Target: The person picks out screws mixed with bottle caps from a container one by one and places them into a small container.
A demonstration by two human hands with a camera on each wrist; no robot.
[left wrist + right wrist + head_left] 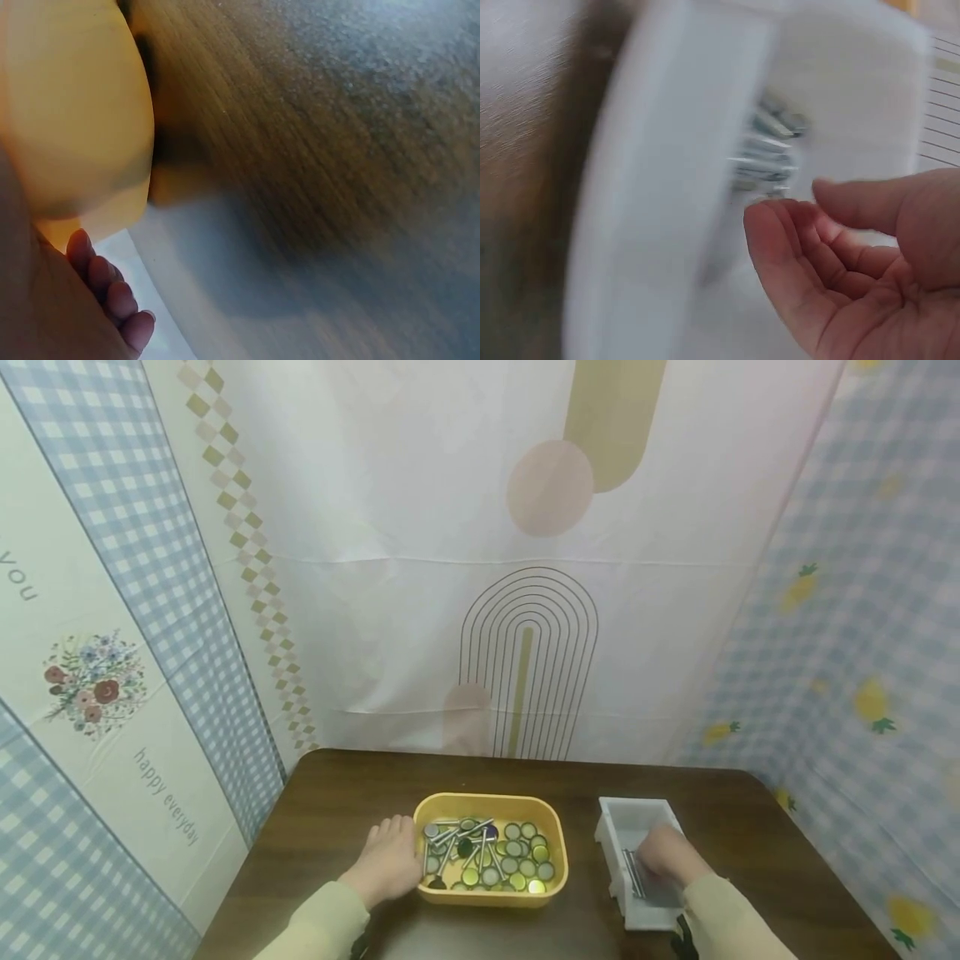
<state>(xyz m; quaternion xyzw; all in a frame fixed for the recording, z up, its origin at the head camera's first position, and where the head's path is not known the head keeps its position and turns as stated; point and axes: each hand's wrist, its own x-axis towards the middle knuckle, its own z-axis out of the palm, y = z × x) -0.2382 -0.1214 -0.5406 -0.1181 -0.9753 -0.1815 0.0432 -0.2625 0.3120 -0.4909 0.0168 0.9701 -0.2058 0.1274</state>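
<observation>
- Yellow plastic tub [495,897]: sits on the dark wood-grain counter [345,785], with loose bottle caps [511,865] and slim metal rods [494,860] mixed inside it; the rods lie mostly toward its left half, and many gold and silver caps fill its right half.
- Left hand [390,856]: is against the left side of the tub, fingers fairly straight and relaxed; the thumb is hidden, so whether it hooks the rim cannot be told.
- White plastic bin [647,917]: stands to the right of the tub, apart from it, with more metal rods [633,872] lying along its near-tub side.
- Right hand [855,270]: is inside that bin, right of the tub, fingers half bent and thumb apart from the index finger, beside the rods; nothing shows in the gap.
- White printed cloth [420,635]: hangs behind the tub, beyond the counter's back edge.
</observation>
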